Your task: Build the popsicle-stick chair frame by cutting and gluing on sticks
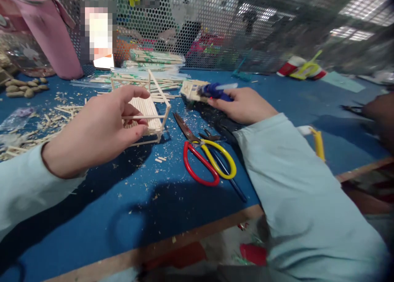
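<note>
On the blue table, my left hand (101, 124) curls around the near side of a small wooden stick frame (154, 122), its thumb and fingers at a horizontal stick. Slatted sticks form the frame's floor, with thin posts rising at the corners. Farther right, my right hand (248, 105) is closed on a blue glue gun (217, 90) with a clear stick at its back. The gun's front end is at a small pale wooden piece (192, 89). Between my hands and nearer me lie scissors (201, 161) with one red and one yellow handle.
Dark-tipped pliers (229, 171) lie beside the scissors. Packs of sticks (156, 58) sit behind the frame, by a lit phone (104, 60) and pink bottle (53, 35). Wood scraps (58, 113) cover the left. Another person's hand (380, 113) is at far right.
</note>
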Tool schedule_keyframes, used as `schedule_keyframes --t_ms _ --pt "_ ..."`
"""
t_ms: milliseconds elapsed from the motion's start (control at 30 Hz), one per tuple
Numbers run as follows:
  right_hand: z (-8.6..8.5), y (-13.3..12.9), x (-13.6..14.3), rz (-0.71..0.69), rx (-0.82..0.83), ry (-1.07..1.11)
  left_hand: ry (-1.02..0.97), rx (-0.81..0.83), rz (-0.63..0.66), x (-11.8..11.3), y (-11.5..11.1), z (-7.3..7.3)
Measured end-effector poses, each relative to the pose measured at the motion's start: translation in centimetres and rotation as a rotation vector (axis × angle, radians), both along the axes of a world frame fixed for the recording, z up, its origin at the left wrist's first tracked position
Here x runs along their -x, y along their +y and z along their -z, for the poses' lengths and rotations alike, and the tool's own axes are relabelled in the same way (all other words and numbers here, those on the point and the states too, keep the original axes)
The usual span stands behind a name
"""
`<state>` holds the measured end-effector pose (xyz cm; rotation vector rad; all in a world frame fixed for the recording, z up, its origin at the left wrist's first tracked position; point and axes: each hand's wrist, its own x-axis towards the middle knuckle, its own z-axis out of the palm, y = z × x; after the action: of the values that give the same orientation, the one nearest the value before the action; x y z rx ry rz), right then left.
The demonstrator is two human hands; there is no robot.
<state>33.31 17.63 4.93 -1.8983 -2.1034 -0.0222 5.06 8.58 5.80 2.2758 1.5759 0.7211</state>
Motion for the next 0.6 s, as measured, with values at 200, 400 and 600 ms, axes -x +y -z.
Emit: schedule_keyframes --t_ms 200,400,600 --pt "-1.1 -1.3 0.2 -0.029 0.253 0.368 -0.015 0.002 0.003 0.0 -0.1 0.0" --pt "-2.2 -5.0 -1.1 -0.399 0.231 0.775 -0.001 -0.011 -0.009 -0.1 0.1 -0.1" --pt "-0.5 -7.2 -0.6 -0.538 0.137 0.705 0.047 -0.055 -0.021 -0.3 0.1 -0.3"
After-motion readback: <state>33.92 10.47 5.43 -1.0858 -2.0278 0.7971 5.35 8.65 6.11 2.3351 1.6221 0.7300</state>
